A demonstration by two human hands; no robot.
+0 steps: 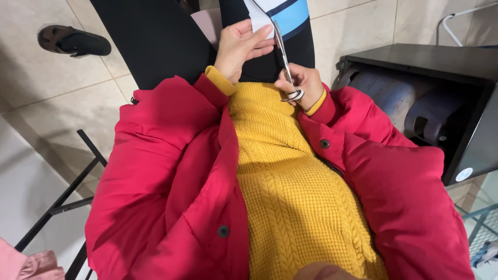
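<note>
My left hand (239,47) pinches a strip of white and blue sheet material (282,14) near the top middle of the view. My right hand (302,83) grips a pair of scissors (284,54) with white handles, its fingers through the loops. The metal blades point up along the white edge of the sheet, right beside my left fingers. Both hands hover over my lap, above dark trousers. Red jacket sleeves and yellow sweater cuffs cover my wrists.
A dark open box (441,98) with grey-blue rolled things inside stands at my right. A black sandal (75,41) lies on the tiled floor at the upper left. A black metal frame (67,197) runs along the lower left, pink cloth (26,262) in the corner.
</note>
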